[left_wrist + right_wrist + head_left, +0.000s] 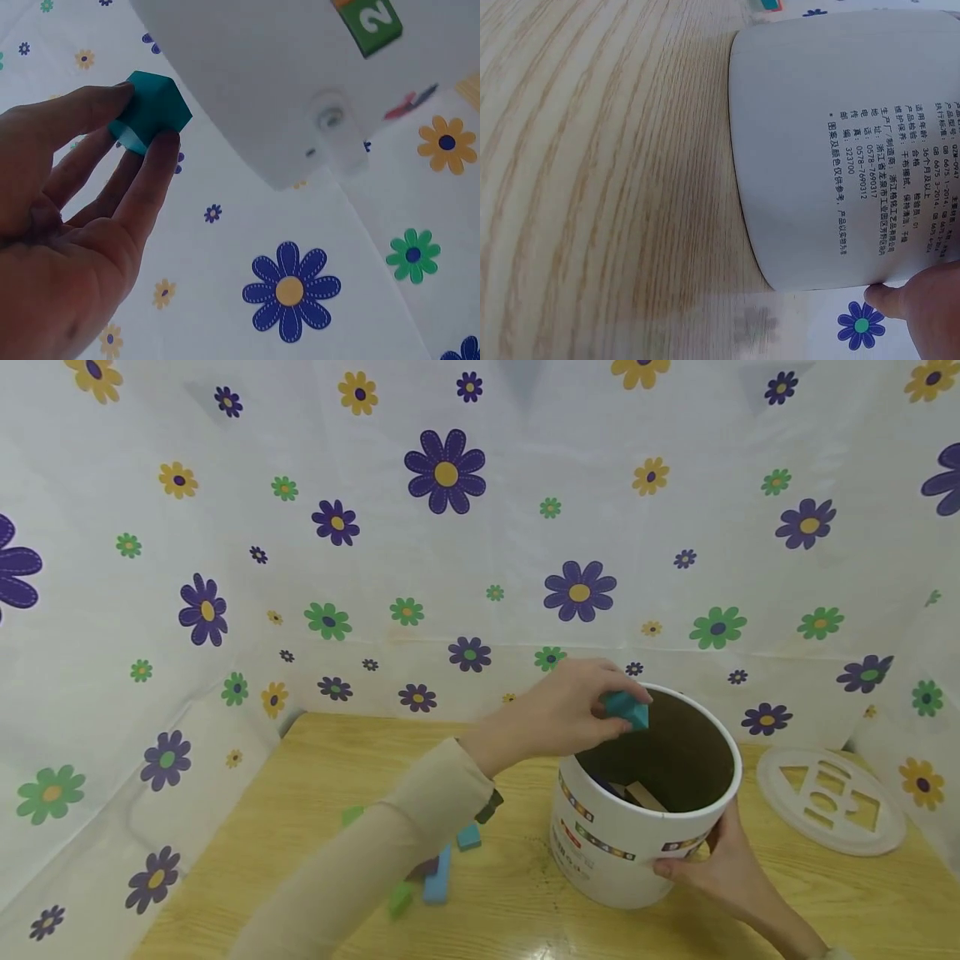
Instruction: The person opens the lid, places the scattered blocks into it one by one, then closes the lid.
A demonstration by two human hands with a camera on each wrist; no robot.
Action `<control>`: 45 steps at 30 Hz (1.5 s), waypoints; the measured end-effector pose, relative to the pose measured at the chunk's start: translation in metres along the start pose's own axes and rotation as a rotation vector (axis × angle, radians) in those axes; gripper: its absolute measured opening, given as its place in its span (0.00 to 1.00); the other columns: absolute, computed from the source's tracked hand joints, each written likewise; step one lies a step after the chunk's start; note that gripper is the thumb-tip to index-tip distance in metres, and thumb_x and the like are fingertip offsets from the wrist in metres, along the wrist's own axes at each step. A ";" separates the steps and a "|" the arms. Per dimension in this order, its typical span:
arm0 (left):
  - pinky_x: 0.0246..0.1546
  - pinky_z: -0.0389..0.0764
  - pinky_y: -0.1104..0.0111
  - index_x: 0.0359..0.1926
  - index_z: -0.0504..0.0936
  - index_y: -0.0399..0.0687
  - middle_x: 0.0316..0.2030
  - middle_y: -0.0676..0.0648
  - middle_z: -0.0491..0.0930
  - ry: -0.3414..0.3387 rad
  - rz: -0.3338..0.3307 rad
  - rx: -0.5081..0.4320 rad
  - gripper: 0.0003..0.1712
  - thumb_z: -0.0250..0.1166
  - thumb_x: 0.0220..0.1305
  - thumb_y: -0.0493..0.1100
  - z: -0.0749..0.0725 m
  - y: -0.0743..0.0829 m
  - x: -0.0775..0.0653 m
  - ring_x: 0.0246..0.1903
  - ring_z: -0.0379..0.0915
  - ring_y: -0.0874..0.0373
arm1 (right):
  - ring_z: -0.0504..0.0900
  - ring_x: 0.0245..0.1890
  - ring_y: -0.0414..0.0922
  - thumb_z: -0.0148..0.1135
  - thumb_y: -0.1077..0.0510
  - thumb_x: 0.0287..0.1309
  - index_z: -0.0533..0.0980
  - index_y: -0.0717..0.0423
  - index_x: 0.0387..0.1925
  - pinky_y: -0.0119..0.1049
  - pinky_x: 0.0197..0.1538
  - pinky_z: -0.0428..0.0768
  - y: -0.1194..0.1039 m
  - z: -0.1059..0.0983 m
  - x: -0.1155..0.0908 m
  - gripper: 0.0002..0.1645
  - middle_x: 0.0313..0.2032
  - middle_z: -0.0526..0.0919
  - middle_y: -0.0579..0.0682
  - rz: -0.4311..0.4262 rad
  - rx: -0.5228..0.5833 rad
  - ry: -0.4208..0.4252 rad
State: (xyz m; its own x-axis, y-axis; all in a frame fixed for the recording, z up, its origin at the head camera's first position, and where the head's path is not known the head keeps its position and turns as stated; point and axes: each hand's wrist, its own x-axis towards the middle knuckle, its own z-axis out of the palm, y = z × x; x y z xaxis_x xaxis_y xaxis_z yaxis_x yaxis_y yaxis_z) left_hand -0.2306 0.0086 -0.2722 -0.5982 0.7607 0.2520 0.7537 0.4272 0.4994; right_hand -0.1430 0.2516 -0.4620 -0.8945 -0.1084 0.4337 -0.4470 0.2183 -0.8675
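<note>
Teal block (628, 711): small, flat faces, crisp edges, solid colour. Tub (633, 887): white, smooth, round wall, dark inside, w/ coloured no. strips & fine Chinese print. Table (360, 760): yellowish wood grain. Cloth (510, 543) behind & at sides: white, a bit creased, w/ purple, green & yellow flowers. Lid (855, 838): off-white disc w/ shaped cutouts, lies flat on table, right of tub. Pale piece (643, 795) sits down inside tub, partly hidden by rim. Left of tub on table: blue bar (437, 878), small blue block (468, 837), green block (401, 900) plus 2nd green bit (351, 815), some of it blocked from view by beige sleeve (420, 806); dark band (489, 808) shows at cuff. L hand (577, 706) pinches teal block betw. thumb & fingers; it sits at the fingertips, over L part of tub's mouth in head view, close by tub wall in L wrist view; exact height vs rim hard to tell. R hand (723, 872) grips tub on its near right side, thumb on outer wall, other fingers mostly out of sight.
</note>
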 end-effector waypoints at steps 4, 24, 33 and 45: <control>0.45 0.79 0.84 0.59 0.84 0.48 0.53 0.48 0.84 -0.034 0.009 0.038 0.19 0.69 0.68 0.38 0.006 0.005 0.007 0.44 0.78 0.62 | 0.73 0.61 0.32 0.76 0.80 0.30 0.46 0.55 0.79 0.15 0.61 0.69 0.003 -0.003 0.000 0.75 0.66 0.67 0.50 -0.001 -0.001 -0.018; 0.53 0.83 0.76 0.63 0.81 0.48 0.62 0.46 0.79 -0.060 -0.008 0.044 0.23 0.68 0.68 0.39 0.015 0.003 0.013 0.55 0.81 0.57 | 0.74 0.61 0.32 0.75 0.79 0.33 0.49 0.59 0.78 0.15 0.60 0.71 0.006 -0.005 0.001 0.71 0.65 0.70 0.50 0.008 -0.025 -0.027; 0.57 0.84 0.65 0.62 0.81 0.46 0.59 0.46 0.81 0.080 -0.074 -0.009 0.21 0.68 0.69 0.41 -0.002 -0.023 -0.016 0.57 0.80 0.53 | 0.74 0.61 0.32 0.77 0.78 0.33 0.48 0.58 0.78 0.15 0.60 0.70 0.005 -0.005 -0.001 0.72 0.65 0.69 0.52 0.045 -0.063 -0.024; 0.54 0.86 0.61 0.61 0.82 0.47 0.55 0.48 0.84 -0.043 -0.212 0.042 0.20 0.67 0.69 0.41 -0.001 -0.068 -0.102 0.52 0.81 0.54 | 0.75 0.59 0.29 0.77 0.79 0.33 0.48 0.58 0.78 0.14 0.58 0.71 0.005 -0.004 -0.002 0.72 0.64 0.71 0.45 0.042 -0.060 -0.018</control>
State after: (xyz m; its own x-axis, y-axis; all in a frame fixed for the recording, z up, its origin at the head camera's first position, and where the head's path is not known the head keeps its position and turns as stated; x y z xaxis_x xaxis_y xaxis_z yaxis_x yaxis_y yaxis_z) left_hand -0.2215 -0.0985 -0.3310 -0.7331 0.6713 0.1093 0.6236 0.5993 0.5020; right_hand -0.1437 0.2570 -0.4659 -0.9126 -0.1155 0.3922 -0.4087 0.2803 -0.8686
